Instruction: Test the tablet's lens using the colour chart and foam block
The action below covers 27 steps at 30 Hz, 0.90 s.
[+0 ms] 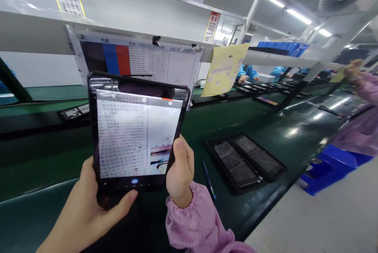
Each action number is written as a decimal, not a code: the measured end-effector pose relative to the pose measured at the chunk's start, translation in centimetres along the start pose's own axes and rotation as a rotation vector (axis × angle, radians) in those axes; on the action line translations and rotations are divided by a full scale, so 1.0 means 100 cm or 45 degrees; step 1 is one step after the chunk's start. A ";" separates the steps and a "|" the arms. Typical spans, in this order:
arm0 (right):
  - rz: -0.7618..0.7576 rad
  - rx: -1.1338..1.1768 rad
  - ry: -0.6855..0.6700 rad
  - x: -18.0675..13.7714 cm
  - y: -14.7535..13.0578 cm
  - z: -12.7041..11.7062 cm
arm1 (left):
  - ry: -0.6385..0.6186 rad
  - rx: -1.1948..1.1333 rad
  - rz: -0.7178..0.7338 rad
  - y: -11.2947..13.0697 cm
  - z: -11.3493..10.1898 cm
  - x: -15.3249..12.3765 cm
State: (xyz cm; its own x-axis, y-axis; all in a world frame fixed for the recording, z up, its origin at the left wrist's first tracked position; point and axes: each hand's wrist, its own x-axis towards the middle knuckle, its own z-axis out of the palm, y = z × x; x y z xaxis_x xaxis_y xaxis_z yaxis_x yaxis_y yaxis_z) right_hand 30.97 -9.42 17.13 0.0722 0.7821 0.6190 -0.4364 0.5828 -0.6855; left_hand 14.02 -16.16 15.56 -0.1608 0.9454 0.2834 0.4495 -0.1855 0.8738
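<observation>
A black tablet (124, 138) is held up in front of me, its lit screen showing a camera picture of printed text. My left hand (91, 205) grips its lower left corner, thumb along the bottom edge. On the right edge, my right hand (180, 168) is closed with the thumb at the bezel; a pink sleeve covers that wrist. Behind the tablet hangs a clear-sleeved test chart (147, 58) with black, blue and red blocks and small print. The tablet covers the chart's lower part.
Two black tablets (236, 162) in dark trays lie on the green bench (189, 201), beside a blue pen (209, 180). A yellow sheet (226, 69) hangs from the rail. Further right are a blue stool (327, 168), a person in pink (362, 115) and people in blue sleeves (249, 71).
</observation>
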 end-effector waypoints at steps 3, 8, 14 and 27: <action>0.028 -0.086 0.044 0.000 0.000 0.000 | -0.037 0.004 0.116 -0.001 -0.002 -0.001; 0.012 -0.105 0.058 0.001 -0.002 0.001 | -0.123 0.037 0.217 -0.005 -0.009 0.000; 0.062 -0.090 0.052 0.000 -0.001 0.001 | -0.098 0.113 0.361 -0.013 -0.010 0.000; 0.065 -0.134 0.079 0.001 -0.001 0.000 | -0.068 -0.094 0.231 -0.008 -0.008 0.002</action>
State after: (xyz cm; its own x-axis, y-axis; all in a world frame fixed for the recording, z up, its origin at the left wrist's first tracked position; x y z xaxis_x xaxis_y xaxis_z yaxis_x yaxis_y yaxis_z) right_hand 30.99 -9.39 17.30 0.1089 0.8213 0.5600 -0.3446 0.5596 -0.7537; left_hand 12.95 -16.01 15.19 -0.0355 0.9071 0.4195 0.4010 -0.3715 0.8374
